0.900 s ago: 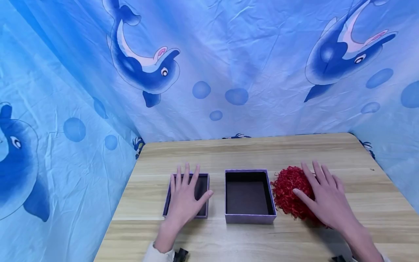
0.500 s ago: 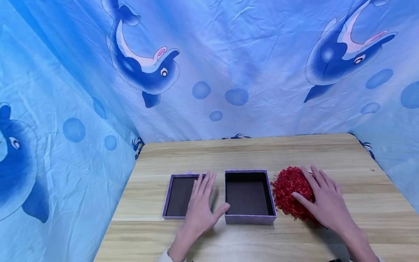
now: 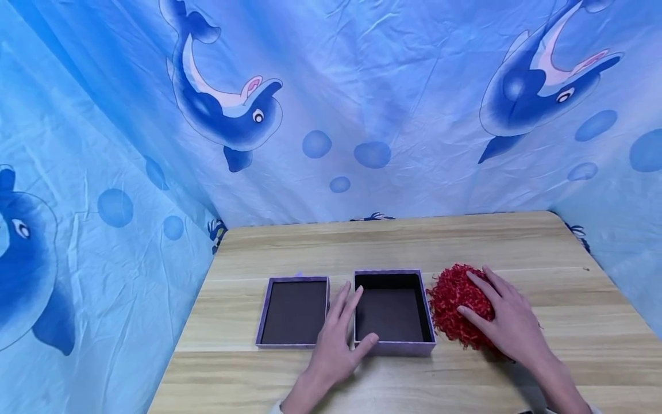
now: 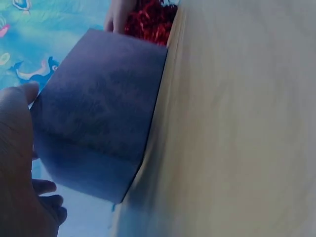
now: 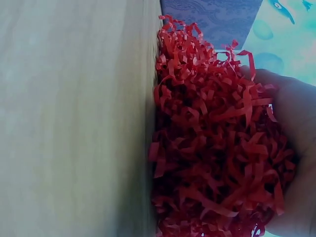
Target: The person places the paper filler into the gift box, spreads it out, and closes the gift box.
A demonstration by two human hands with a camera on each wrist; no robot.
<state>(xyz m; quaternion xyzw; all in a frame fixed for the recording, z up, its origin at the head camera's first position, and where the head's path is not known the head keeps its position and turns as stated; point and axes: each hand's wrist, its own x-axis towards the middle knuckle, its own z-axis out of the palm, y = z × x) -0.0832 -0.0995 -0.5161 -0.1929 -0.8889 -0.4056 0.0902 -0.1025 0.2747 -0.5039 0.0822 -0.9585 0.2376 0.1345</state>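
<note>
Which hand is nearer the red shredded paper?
Right. The right hand is over the right side of the red shredded paper. The left hand is by the left side of the deeper purple box, which sits between it and the paper.

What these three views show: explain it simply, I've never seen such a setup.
No machine here: a person works bare-handed. One picture looks forward and down from the head; the other two come from each wrist, so the wooden table looks tipped. On it lie a shallow tray, a deeper open box and a heap of red shredded paper. The left hand is outstretched at the box's near left corner. The right hand lies over the heap; whether it grips is unclear.
</note>
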